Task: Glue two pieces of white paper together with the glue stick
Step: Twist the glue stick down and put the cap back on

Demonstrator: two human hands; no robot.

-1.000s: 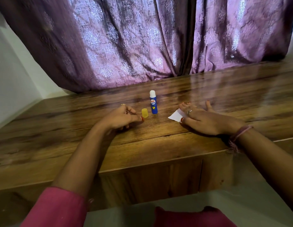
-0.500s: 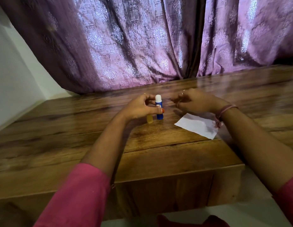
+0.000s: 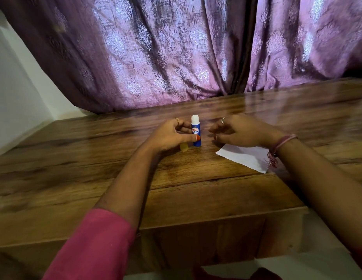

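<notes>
**Glue Stick in Hand, Paper Waiting**

Purple curtains [image 3: 176, 57] hang behind a wooden table [image 3: 75, 178], whose front edge runs close to the person. Bare wood lies open on all sides of the work. White paper [image 3: 244, 158] lies flat at right, partly under the right wrist; only one sheet is discernible. Left hand [image 3: 168, 136] grips the upright glue stick [image 3: 195, 131], thumb across its barrel. Right hand [image 3: 242, 132] hovers just beside, fingers loosely curled, holding nothing. A yellow cap [image 3: 184, 146] sits off the stick, on the table. Whether gluing is done cannot be judged.
</notes>
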